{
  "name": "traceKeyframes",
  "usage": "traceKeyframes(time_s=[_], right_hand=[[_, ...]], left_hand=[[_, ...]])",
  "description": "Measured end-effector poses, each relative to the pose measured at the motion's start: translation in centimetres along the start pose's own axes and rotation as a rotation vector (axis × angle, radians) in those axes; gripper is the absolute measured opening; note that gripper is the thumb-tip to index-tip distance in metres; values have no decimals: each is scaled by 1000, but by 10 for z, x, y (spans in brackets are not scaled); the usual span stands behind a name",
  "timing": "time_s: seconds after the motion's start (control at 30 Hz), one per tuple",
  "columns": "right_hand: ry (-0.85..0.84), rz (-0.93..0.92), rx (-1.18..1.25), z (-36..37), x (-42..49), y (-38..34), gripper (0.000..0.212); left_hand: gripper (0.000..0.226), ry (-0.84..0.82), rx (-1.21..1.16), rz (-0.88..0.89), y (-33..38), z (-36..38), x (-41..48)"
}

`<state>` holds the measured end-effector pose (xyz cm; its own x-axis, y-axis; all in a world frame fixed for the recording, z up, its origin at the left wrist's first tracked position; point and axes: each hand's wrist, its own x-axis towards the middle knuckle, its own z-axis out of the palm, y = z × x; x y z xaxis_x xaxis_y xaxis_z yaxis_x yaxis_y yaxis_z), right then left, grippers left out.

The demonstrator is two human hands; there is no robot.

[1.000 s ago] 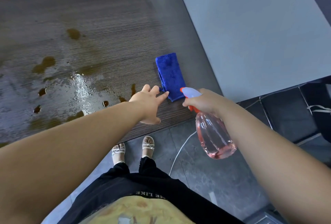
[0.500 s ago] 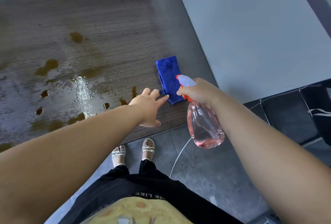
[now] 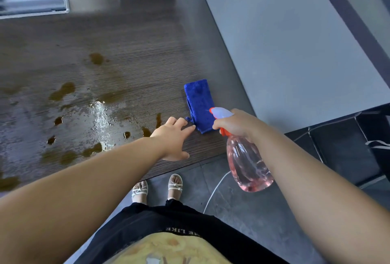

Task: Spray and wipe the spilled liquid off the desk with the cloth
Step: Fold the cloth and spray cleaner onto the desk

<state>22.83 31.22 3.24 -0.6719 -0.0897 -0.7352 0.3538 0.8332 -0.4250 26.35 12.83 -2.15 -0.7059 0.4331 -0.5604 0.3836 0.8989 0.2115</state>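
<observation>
A folded blue cloth (image 3: 198, 103) lies near the right end of the dark wooden desk (image 3: 137, 52). My left hand (image 3: 174, 137) reaches over the desk with straight fingers, their tips at the cloth's near left corner. My right hand (image 3: 234, 123) grips the neck and orange trigger of a clear pink spray bottle (image 3: 248, 164), whose white nozzle points left over the cloth. Brown spilled liquid (image 3: 63, 91) lies in puddles and drops across the desk's left half, with a wet shiny patch (image 3: 99, 116) among them.
A grey partition (image 3: 285, 42) runs along the desk's right side. A white-framed panel (image 3: 33, 1) sits at the far left. Below the desk's front edge are my sandalled feet (image 3: 157, 186), a white cable (image 3: 215, 189) and the dark tiled floor.
The spray bottle and my right hand shifted left towards the cloth, so the nozzle now overlaps its near end. My left hand stays at the cloth's corner.
</observation>
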Motion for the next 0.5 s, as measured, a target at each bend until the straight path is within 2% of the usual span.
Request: traceKeyframes(time_s=[0.17,0.37,0.43,0.5], right_hand=[[-91,5,-56,6,-14,6,28],[-62,68,-47,6,-13,11,15],[-58,80,-68,3,-15,17,19],[-80,64,-101,1,-15,23,14]], left_hand=[[83,-11,-4,-9,0,-2,0],[83,-3,-18,-22,-1,-1,2],[83,-8,-25,-28,0,-1,1],[83,-18,-23,-29,1,-2,0]])
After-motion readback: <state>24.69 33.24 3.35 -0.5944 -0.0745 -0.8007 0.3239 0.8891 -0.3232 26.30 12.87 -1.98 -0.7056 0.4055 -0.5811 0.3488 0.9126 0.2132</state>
